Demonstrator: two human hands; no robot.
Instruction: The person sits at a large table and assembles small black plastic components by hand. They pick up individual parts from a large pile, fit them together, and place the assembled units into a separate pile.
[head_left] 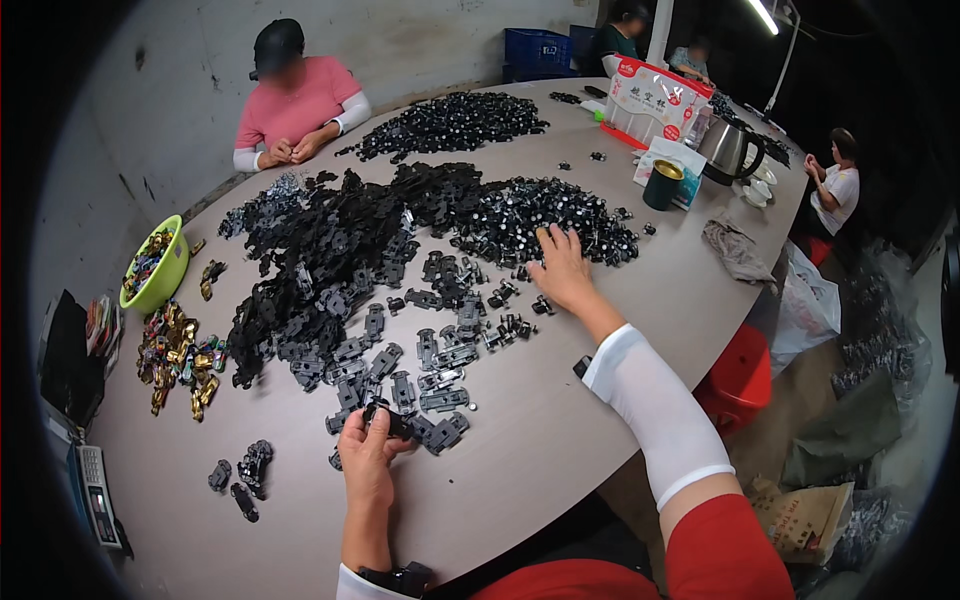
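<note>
My left hand (pixel 367 452) pinches a small black plastic part (pixel 388 417) just above the near edge of the table, beside a loose row of similar grey-black flat parts (pixel 440 400). My right hand (pixel 563 268), in a white sleeve guard, reaches far out with fingers spread. It rests on the edge of a heap of small black pieces with shiny tips (pixel 540 215). A big pile of black flat parts (pixel 320 250) lies between the two hands and to the left.
A green bowl (pixel 158 268) and gold-coloured pieces (pixel 180 355) lie at the left. A person in pink (pixel 295 100) sits across the table; another sits at the right. A kettle (pixel 728 150), cup (pixel 662 184), cloth (pixel 735 250) and red stool (pixel 742 375) are to the right.
</note>
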